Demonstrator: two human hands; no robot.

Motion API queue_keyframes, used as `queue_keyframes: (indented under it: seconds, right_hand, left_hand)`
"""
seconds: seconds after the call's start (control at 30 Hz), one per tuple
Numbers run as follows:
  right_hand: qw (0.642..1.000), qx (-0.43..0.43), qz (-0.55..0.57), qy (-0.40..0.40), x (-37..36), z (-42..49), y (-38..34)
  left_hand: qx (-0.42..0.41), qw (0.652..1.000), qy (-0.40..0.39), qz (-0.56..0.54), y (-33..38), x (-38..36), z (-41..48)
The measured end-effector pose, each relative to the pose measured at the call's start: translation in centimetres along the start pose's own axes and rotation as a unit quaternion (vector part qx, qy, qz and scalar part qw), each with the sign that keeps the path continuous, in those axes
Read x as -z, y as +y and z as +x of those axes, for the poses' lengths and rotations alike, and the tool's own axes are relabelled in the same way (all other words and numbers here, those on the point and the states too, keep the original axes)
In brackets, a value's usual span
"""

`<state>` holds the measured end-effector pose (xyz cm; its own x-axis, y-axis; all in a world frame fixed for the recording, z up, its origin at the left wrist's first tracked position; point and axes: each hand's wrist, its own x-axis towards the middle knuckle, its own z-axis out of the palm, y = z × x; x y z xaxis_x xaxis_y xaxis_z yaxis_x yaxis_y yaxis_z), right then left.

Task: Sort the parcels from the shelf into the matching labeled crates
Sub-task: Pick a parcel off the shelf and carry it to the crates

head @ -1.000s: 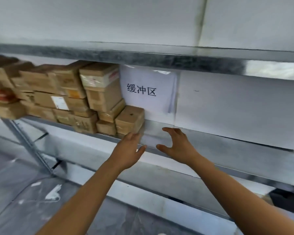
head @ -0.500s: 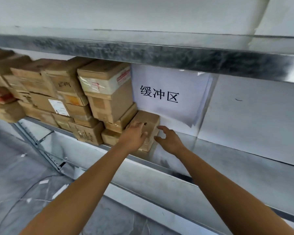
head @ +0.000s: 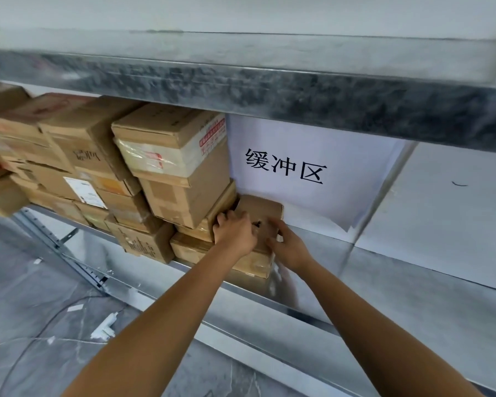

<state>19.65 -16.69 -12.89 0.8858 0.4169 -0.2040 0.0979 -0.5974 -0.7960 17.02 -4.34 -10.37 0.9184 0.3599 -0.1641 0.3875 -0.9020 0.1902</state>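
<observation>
Both hands up at the shelf [head: 384,285], on the small parcel [head: 265,207]. Left hand [head: 234,234] over its left top edge, fingers curled down onto the cardboard, gripping. Right hand [head: 288,249] against the front right corner, fingers laid on the face; wrapped round or merely pressed, impossible to tell. Small parcel at the right end of the stack, atop a flat parcel [head: 249,263], tight against a leaning parcel [head: 218,216] on its left, just in front of the paper sign [head: 312,173] on the back wall.

Step in hand, by judgement: freeing this one for sorting.

- Squeeze from both sides, then lift slightly to clear the flat parcel.
- Draw straight out toward the body.
- Avoid dragging leftward: risk of shifting the tall box [head: 184,196] resting on the leaning parcel.
- Keep knuckles low, well under the upper shelf beam [head: 269,90].
- Once clear, turn the label upward for reading.
</observation>
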Motion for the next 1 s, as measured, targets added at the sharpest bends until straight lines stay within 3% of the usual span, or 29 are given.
queue_keyframes:
  seconds: [0.27, 0.57, 0.77, 1.0]
  right_hand:
    - [0.996, -0.011, 0.087, 0.02, 0.9, -2.5, 1.2]
    - [0.976, 0.015, 0.19, 0.108, 3.3, -9.0, 1.8]
    - [0.958, 0.021, 0.257, 0.125, 5.3, -15.4, 3.1]
    - [0.934, 0.049, 0.286, 0.209, 8.8, -22.8, 5.1]
  left_hand:
    - [-0.001, 0.985, 0.011, -0.175, 0.8, -0.1, -2.5]
    - [-0.027, 0.964, 0.051, -0.261, 1.9, 0.6, -8.7]
    - [-0.072, 0.922, 0.072, -0.373, 4.1, 0.6, -14.7]
    - [-0.076, 0.86, 0.006, -0.505, 8.3, -0.3, -19.4]
